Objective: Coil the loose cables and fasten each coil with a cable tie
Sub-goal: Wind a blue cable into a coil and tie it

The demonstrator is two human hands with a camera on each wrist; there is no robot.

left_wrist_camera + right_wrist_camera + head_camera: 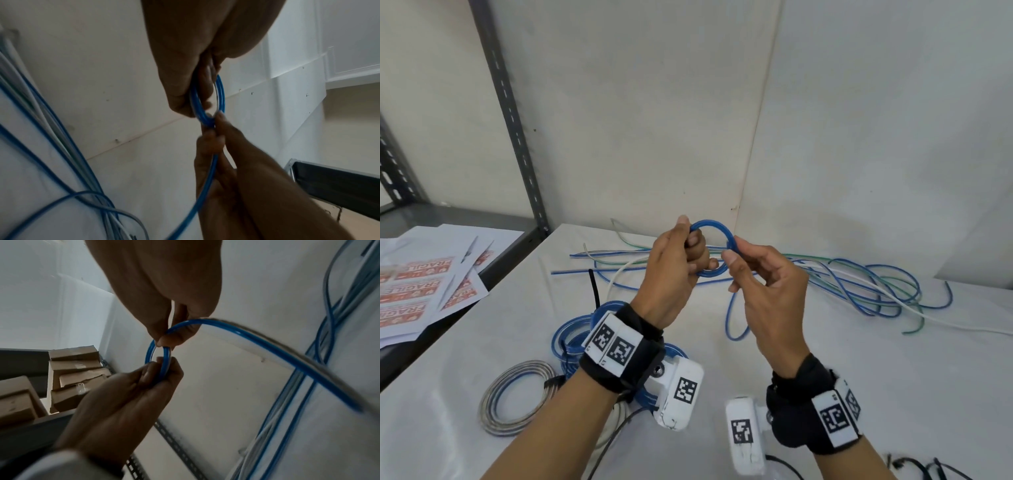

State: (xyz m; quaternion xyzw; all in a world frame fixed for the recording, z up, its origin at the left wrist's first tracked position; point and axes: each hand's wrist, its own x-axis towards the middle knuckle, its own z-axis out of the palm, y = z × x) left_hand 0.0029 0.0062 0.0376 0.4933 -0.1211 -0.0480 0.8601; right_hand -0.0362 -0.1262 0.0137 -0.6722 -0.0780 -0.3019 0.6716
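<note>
My left hand (689,236) grips a small coil of blue cable (717,226), held upright above the white table (825,377); thumb and curled fingers close round the coil's left side. My right hand (732,251) pinches the same cable at the coil's right edge between thumb and forefinger. From that pinch the loose blue tail (734,322) hangs down towards the table. In the right wrist view the coil (167,356) sits between both hands, and the tail (287,356) runs off to the right. The left wrist view shows the coil (221,92) edge-on.
A tangle of loose blue, white and green cables (876,287) lies at the back right. Coiled blue cables (571,337) and a grey coil (513,397) lie front left, near a black cable tie (594,287). Printed label sheets (424,291) cover the shelf (517,120) on the left.
</note>
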